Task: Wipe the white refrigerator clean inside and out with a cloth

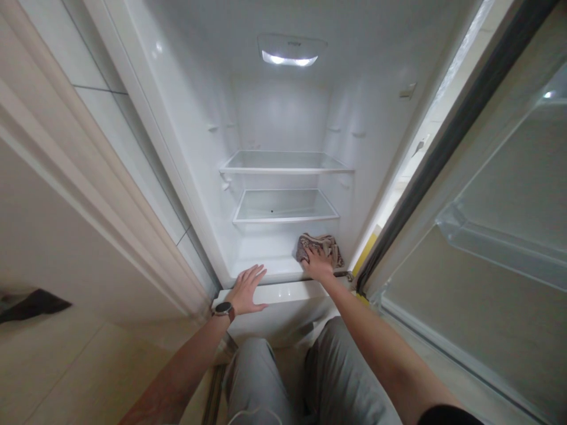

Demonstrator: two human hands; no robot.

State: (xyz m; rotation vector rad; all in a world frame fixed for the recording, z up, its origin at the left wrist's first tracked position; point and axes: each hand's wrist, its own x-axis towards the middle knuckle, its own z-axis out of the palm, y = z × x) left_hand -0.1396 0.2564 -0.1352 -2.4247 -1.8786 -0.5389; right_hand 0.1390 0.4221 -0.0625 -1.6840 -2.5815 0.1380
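An open white fridge [283, 112] fills the view, its inside bare and lit from above. My left hand [247, 289], with a watch on the wrist, lies flat and open on the front edge of the fridge floor [270, 268]. My right hand [317, 263] presses down on a brownish crumpled cloth [323, 245] at the right side of that floor, fingers laid over the cloth's near edge.
Two glass shelves [286, 169] [286, 217] sit above the floor. The open fridge door [509, 224] with its clear door bins stands at the right. A pale wall panel [88, 195] runs along the left; a dark object [33, 302] lies on the floor there. My grey-trousered knees [301, 378] are below.
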